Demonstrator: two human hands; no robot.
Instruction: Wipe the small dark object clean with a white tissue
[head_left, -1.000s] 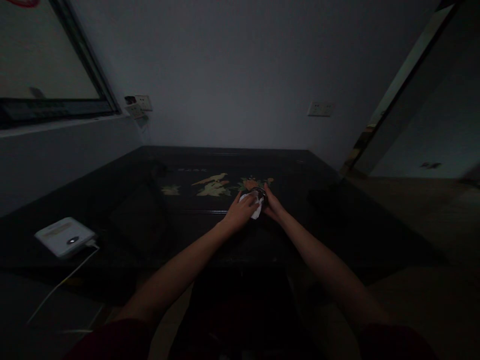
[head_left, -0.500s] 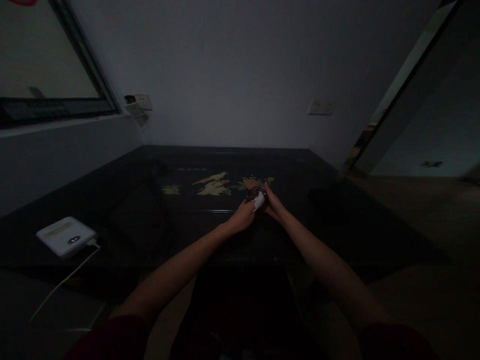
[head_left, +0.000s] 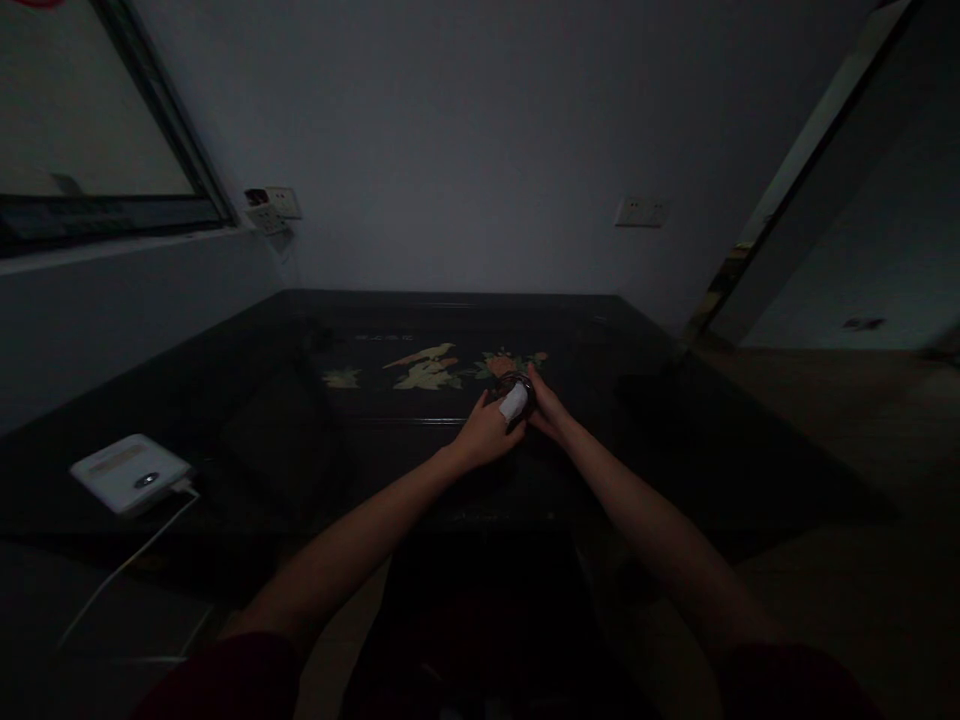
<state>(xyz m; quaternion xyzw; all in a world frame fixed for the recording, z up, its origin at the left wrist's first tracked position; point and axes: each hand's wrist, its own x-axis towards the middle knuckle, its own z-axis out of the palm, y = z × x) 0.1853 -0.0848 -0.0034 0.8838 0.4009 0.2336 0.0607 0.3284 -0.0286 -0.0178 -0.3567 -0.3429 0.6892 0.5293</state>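
Above the dark table (head_left: 450,490), both hands meet around a small dark round object (head_left: 517,378) with a shiny rim. Its kind is too dim to make out. My right hand (head_left: 551,405) is closed round its right side, thumb up along the edge. A white tissue or thin cloth (head_left: 514,402) lies against the object's near side. My left hand (head_left: 487,430) presses this white piece to the object, its thumb raised at the left. Most fingertips of both hands are hidden behind the object.
A white box-like device (head_left: 131,472) with a white cable (head_left: 124,565) sits at the table's left front. Bird and flower pictures (head_left: 427,370) decorate the tabletop. Wall sockets (head_left: 641,211) are on the wall behind, and a window (head_left: 82,110) is at upper left.
The white piece now lies flatter and shows a wider face over the dark round object. My left hand has shifted slightly, its thumb lifted away. The right hand stays nearly in place.
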